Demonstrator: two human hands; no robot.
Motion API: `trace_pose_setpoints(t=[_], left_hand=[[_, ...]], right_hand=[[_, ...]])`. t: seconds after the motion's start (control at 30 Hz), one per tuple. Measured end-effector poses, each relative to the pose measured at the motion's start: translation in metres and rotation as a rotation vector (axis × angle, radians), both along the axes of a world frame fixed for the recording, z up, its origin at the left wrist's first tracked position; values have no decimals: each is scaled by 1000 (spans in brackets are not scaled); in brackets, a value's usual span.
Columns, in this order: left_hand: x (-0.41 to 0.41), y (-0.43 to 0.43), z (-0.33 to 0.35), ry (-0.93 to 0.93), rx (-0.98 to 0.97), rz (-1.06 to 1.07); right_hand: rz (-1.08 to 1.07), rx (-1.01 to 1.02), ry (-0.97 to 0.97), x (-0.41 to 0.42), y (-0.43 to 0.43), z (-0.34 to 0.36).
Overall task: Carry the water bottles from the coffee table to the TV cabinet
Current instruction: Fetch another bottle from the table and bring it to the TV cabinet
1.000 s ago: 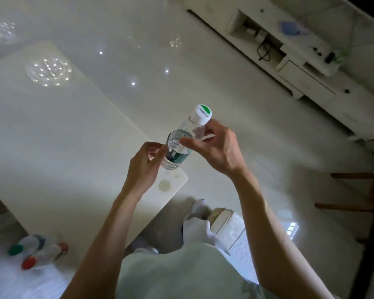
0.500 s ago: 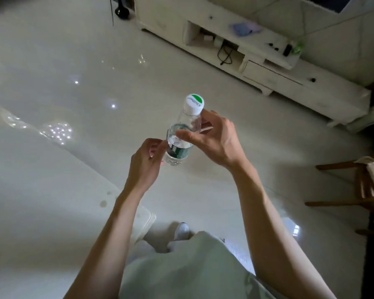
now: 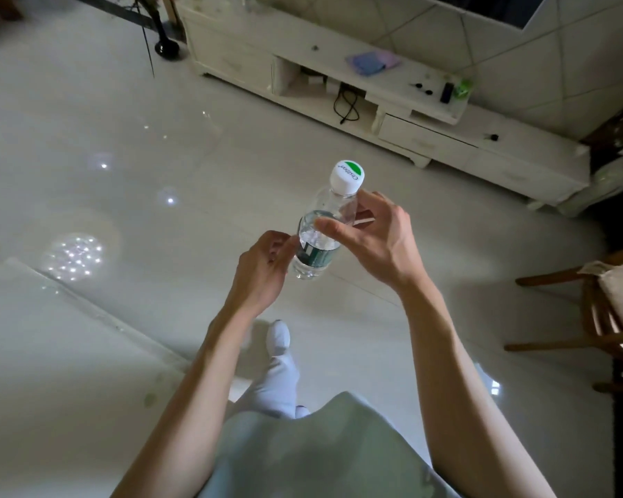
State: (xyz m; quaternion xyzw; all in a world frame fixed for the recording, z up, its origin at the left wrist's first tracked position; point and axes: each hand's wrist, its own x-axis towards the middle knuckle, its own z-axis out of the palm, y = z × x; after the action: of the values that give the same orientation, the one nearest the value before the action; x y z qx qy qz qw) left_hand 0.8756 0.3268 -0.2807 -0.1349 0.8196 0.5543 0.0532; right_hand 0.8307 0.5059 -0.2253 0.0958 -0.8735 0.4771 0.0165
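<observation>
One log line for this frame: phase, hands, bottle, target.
phase: carrying | right hand: grips water bottle | left hand: fingertips at bottle's lower part | bottle: capped, tilted, over floor | TV cabinet: ahead, not reached

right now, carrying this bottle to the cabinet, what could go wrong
1. The bottle is tilted and pinched by fingertips of both hands; the left hand only touches its lower side, so it might slip.
2. The floor is glossy and the person wears socks, so a slip is possible.
</observation>
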Motion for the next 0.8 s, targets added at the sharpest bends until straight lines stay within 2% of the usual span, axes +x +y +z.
trace_pose_setpoints(t=[0.3, 0.53, 0.8], left_hand=[[-126, -42, -20, -18, 53, 2], [-237, -95, -1, 16, 27, 24], [-330, -118, 7, -1, 18, 19]], right_hand=[[32, 62, -23, -129, -45, -6], [30, 54, -27, -239, -99, -2], [11, 42, -45, -337, -126, 1]])
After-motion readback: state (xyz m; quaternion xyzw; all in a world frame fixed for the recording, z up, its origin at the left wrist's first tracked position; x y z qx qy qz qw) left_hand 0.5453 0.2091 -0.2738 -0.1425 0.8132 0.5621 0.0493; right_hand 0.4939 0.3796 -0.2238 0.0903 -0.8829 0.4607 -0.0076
